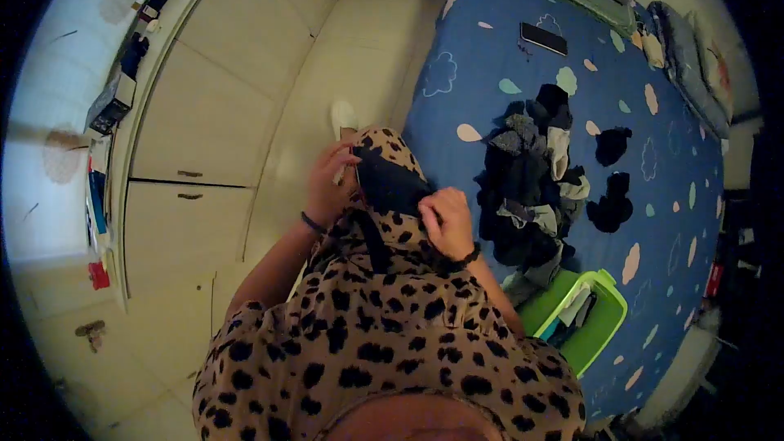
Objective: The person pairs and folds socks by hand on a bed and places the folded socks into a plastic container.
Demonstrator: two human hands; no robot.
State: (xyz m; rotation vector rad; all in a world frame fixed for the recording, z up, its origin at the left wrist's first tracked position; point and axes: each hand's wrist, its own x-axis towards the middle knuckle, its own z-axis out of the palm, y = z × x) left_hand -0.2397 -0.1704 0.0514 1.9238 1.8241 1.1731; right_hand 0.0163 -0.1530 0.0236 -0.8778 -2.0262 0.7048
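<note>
As the left hand [333, 182] and right hand [449, 224] grip a dark cloth [388, 184] over the lap [402, 234], its length slanting between their fingers, a green basket [602, 335] to their right holds pale and teal fabric [575, 309].

no lettering, brand, number or sign can be read on the bed [653, 278], the phone [544, 39] or green basket [604, 322] upon it.

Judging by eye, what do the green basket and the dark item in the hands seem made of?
Green basket: probably smooth moulded plastic, given its even colour and rounded rim. Dark item: likely matt fabric, lying flat without shine; fibre unclear.
</note>
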